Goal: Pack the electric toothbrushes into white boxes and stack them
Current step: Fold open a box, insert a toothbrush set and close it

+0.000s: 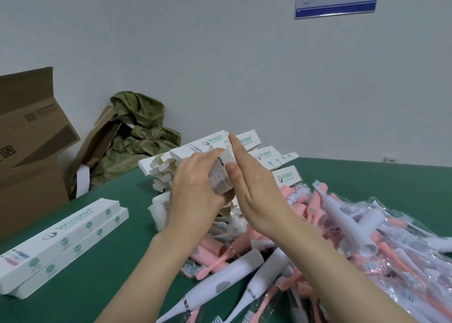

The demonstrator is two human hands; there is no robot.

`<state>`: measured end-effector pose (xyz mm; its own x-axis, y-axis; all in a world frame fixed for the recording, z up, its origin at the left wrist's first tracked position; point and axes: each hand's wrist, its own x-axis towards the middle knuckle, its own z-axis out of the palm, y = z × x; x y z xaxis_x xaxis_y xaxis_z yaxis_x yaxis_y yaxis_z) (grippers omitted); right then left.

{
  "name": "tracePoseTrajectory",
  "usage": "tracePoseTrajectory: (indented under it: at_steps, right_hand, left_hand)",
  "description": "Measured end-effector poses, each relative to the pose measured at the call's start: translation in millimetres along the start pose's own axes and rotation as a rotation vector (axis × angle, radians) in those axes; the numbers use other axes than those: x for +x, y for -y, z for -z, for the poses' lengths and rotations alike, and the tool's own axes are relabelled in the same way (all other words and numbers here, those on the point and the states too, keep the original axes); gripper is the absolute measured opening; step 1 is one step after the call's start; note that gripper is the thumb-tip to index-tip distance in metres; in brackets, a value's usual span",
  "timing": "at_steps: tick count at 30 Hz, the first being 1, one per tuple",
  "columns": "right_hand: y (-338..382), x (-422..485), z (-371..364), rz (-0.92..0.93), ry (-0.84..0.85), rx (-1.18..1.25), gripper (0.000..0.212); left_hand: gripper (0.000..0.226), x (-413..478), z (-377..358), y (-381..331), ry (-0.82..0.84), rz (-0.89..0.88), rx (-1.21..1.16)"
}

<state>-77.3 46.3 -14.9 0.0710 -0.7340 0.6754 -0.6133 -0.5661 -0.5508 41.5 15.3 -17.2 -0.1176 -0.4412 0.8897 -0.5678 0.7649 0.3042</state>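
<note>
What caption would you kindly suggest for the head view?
Packing: the left hand grips a box, the right hand flat against its end, above bagged toothbrushes on a green table.

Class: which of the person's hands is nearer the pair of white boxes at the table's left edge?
Left. The left hand is up to the right of the pair of white boxes, gripping a separate box; the right hand lies beyond it, farther right.
</note>
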Motion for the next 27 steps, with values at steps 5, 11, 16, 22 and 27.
tracePoseTrajectory:
  at_steps: [5, 11, 16, 22, 27]
  right_hand:
    - [1, 11, 1, -0.204, -0.217, 0.621, 0.025]
    - [-10, 10, 7, -0.705, 0.008, 0.551, 0.034]
    - [-2, 0, -14, -0.887, 0.248, 0.886, 0.037]
    - [-8, -1, -6, -0.834, -0.117, 0.963, 0.024]
    - [-14, -2, -7, -0.669, -0.203, 0.632, 0.030]
  left_hand:
    - [0.061, 22, 38, 9, -0.247, 0.226, -0.175]
    - [0.051, 9, 82, 40, -0.414, 0.278, -1.047]
    - [0.077, -18, 72, 49, -0.234, 0.542, -1.460]
    - [0.092, -25, 58, 60, -0.150, 0.790, -1.371]
    - [0.075, -31, 43, 60, -0.231, 0.500, -0.243]
